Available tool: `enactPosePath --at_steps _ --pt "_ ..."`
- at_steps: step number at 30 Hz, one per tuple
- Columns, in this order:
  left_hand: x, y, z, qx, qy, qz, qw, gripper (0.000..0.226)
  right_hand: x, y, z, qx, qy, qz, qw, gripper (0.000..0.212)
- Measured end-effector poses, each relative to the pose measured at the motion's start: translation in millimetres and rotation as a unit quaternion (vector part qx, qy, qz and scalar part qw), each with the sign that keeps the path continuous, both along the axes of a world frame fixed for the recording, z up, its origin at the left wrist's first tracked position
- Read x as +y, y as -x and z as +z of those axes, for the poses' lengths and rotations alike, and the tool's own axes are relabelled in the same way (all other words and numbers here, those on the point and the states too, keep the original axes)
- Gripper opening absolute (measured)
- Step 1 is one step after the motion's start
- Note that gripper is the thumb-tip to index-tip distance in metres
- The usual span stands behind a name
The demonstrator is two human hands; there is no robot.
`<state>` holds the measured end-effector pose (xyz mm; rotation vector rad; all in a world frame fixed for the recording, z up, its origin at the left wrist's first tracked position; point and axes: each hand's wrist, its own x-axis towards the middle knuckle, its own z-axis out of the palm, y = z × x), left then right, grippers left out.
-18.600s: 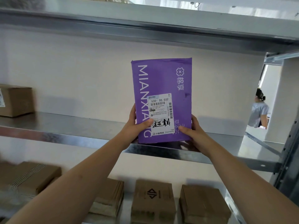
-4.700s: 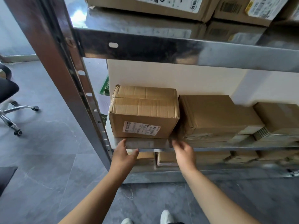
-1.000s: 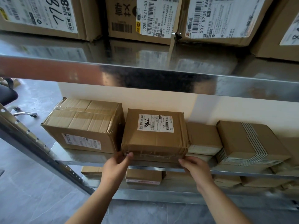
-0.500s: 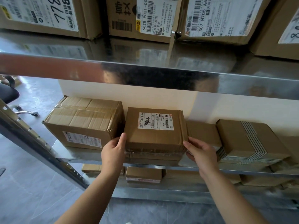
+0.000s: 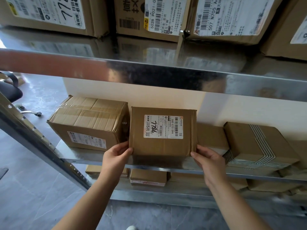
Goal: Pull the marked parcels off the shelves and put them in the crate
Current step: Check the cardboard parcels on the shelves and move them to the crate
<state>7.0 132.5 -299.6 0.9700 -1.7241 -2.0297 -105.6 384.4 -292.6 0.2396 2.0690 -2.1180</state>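
Observation:
A brown cardboard parcel with a white label marked 7786 is tipped up on the steel shelf, its labelled face toward me. My left hand grips its lower left corner. My right hand grips its lower right corner. No crate is in view.
A larger taped box stands just left of the parcel, and a striped-tape box lies to the right. Labelled boxes fill the shelf above. Small boxes sit on the shelf below. A slanted steel upright and office chair are at left.
Both hands slid from the parcel's sides down to its lower corners, and the parcel has tilted up further, its labelled face turning more toward me.

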Motion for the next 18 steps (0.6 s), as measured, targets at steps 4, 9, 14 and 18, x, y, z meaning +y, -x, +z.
enactPosePath --at_steps 4,9,14,18 --pt "-3 -1 -10 -0.001 -0.031 -0.007 0.999 0.029 -3 2 -10 -0.012 -0.014 -0.016 1.0 0.034" --pt "-4 5 -15 -0.027 -0.012 0.028 0.999 0.031 -16 8 -18 -0.023 -0.034 -0.025 0.999 0.021" --pt "-8 12 -23 -0.068 0.004 0.039 0.997 0.032 -28 17 -27 -0.06 -0.066 -0.049 0.995 0.017" --pt "-7 16 -30 -0.08 -0.007 0.065 0.995 0.031 -35 18 -34 -0.084 -0.084 -0.046 0.992 0.017"
